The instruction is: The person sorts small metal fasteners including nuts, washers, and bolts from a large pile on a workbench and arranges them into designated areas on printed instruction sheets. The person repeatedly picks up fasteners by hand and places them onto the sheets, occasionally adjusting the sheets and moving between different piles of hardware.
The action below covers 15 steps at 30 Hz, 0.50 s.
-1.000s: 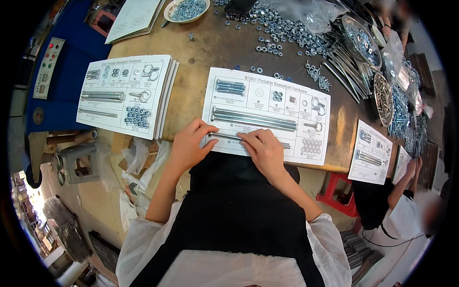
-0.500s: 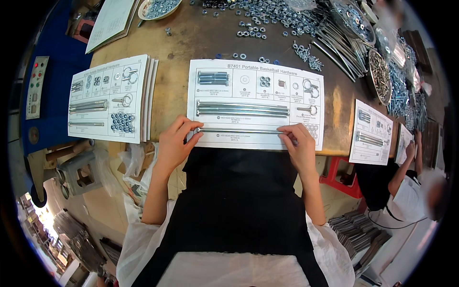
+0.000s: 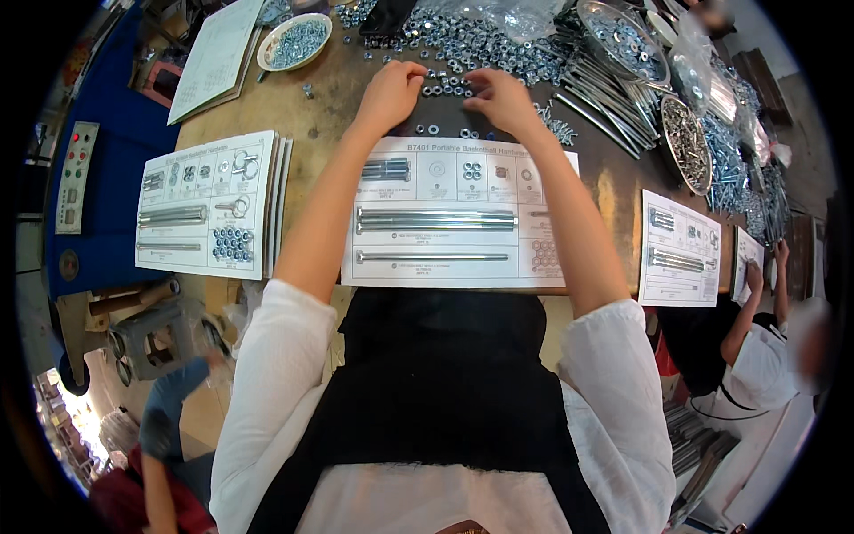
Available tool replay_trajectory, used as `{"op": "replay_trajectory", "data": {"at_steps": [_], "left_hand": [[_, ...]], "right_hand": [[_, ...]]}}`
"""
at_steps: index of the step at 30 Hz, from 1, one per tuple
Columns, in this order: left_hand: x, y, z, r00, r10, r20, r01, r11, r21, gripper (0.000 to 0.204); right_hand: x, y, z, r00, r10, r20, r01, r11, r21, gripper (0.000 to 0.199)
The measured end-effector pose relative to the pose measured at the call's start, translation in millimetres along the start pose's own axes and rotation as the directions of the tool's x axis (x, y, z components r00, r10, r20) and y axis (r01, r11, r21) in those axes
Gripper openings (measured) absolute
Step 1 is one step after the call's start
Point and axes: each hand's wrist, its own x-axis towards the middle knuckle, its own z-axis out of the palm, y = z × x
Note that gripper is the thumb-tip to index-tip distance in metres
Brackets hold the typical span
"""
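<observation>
Both my arms stretch forward over a printed white hardware sheet [image 3: 534, 278] on the table. My left hand [image 3: 391, 94] is at the left end of a small cluster of silver hex nuts [image 3: 447, 86], thumb and fingertips slightly apart. At the cluster's right end is my right hand [image 3: 503, 100], with its thumb and bent fingers apart. I see nothing held in either hand. A single long silver bolt [image 3: 432, 257] lies along the lower part of the sheet. Above it lie several long bolts [image 3: 436, 220] side by side. My right forearm hides part of the sheet's right side.
A heap of nuts [image 3: 480, 40] covers the far table. To its right are loose metal rods [image 3: 612, 102], a bowl of washers [image 3: 623, 44] and a dish of small screws [image 3: 686, 142]. Stacked sheets [image 3: 205, 209] lie left. A co-worker's hand [image 3: 754, 274] touches a sheet at far right.
My hands have let go of the long bolt, now resting on the sheet, and have moved forward to the nuts. Another person has come into view at the lower left.
</observation>
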Motion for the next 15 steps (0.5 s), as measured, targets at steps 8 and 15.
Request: {"op": "replay_trajectory", "data": {"at_steps": [8, 15], "left_hand": [[-17.9, 5.2, 24.8, 0.984, -0.043, 0.170, 0.038, 0.999, 0.031, 0.026], [-23.7, 35.3, 15.5, 0.970, -0.061, 0.237, 0.047, 0.997, 0.062, 0.024]], "right_hand": [[-22.1, 4.5, 21.6, 1.000, 0.024, 0.008, -0.024, 0.999, -0.048, 0.026], [-31.7, 3.1, 21.7, 0.999, 0.023, 0.024, -0.022, 0.998, -0.053, 0.026]]}}
